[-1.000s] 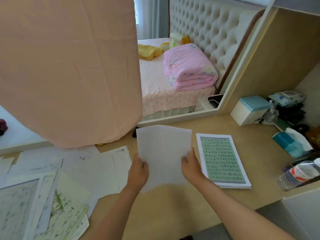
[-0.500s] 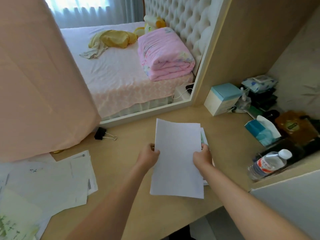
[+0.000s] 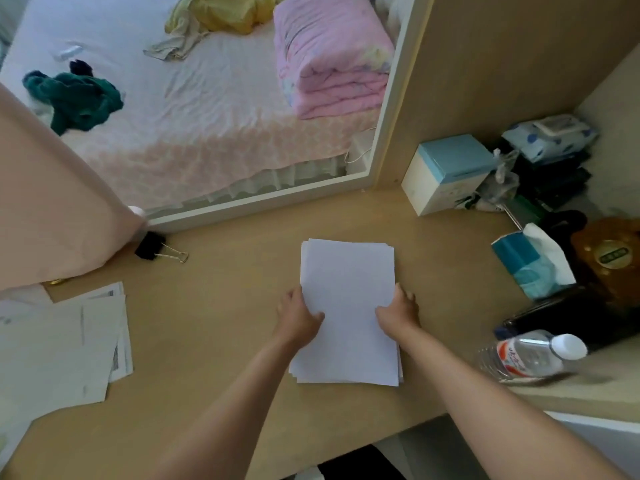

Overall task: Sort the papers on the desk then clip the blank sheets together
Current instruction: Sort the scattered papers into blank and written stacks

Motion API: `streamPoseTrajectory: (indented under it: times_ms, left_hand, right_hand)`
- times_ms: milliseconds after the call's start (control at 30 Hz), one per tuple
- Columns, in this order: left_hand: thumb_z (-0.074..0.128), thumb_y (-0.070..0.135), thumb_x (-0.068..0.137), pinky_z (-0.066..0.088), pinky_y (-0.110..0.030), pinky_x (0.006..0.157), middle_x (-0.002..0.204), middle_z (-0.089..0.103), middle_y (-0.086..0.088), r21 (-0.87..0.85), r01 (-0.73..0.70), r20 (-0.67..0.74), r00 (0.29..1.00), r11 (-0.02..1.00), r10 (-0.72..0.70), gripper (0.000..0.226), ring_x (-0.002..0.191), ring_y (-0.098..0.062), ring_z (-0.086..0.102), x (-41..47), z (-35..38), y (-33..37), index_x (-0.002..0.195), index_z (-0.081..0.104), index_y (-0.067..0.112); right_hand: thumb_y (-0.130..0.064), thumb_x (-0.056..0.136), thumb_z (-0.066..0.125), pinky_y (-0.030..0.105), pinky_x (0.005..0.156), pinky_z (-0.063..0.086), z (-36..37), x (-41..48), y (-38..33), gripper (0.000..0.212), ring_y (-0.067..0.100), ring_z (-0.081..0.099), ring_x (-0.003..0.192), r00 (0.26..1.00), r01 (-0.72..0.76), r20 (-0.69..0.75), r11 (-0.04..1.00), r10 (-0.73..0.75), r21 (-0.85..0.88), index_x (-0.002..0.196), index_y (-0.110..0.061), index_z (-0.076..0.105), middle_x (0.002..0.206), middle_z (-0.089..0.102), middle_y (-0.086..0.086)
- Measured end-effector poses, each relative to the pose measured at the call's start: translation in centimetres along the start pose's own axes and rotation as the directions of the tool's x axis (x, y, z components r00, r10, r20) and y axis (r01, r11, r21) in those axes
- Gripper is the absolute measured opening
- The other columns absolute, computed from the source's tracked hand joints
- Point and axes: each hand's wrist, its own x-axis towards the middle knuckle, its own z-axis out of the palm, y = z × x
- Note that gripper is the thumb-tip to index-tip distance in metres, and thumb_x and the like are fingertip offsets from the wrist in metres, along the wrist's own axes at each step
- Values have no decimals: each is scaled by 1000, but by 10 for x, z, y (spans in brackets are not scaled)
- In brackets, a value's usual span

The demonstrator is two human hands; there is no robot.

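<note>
Blank stack [image 3: 346,306]: lying flat at mid-desk [image 3: 225,306], sheet edges sitting slightly uneven. Left hand [image 3: 298,315]: gripping the stack's left edge, thumb lying on top, fingers curling at the side. Right hand [image 3: 398,308]: clamping the right edge, fingers curling against it. Binder clip [image 3: 152,245]: black, sitting untouched well to the stack's left, beside the pink curtain [image 3: 52,202]. Loose papers [image 3: 62,344]: lying spread at the desk's left end. Tissue box [image 3: 530,268] and bottle [image 3: 530,355]: sitting at the right, apart from the stack.
</note>
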Motion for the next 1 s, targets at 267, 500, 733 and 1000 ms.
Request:
streamPoseTrajectory:
  times_ms: [267, 500, 733, 1000]
  left_hand:
    - [62, 28, 88, 32, -45, 113, 153, 32, -4, -117, 71, -62, 995, 991, -79, 79, 143, -29, 28, -15, -9, -23, 154, 20, 16]
    - [62, 28, 88, 31, -44, 111, 151, 35, -7, -103, 136, -140, 979, 985, -150, 75, 140, -31, 31, -35, -70, -91, 152, 24, 15]
    - [66, 34, 86, 29, -44, 115, 154, 33, -12, -45, 142, -166, 975, 989, -148, 81, 141, -32, 32, -58, -142, -188, 151, 25, 8]
    - [59, 33, 93, 34, -41, 112, 152, 36, -4, -185, 9, -94, 995, 983, -27, 73, 141, -27, 35, -75, -196, -253, 153, 20, 19]
  right_hand:
    - [-15, 85, 47, 37, 120, 22, 20, -17, -15, 84, 24, 16, 147, 989, 130, 73, 991, -127, -33, 158, -23, 7, 161, 18, 0]
    - [-18, 86, 48, 40, 119, 26, 84, -62, -63, 84, 25, 17, 148, 952, 222, 226, 974, -207, -42, 158, -26, 6, 162, 17, -1]
    - [-24, 83, 53, 43, 119, 24, 178, -123, -107, 93, 28, 15, 148, 909, 280, 339, 958, -242, -66, 158, -24, -2, 164, 12, -2]
    - [-21, 87, 48, 40, 109, 30, 202, -176, -143, 75, 31, 21, 136, 939, 342, 132, 814, -318, -470, 154, -19, 13, 150, 25, 9]
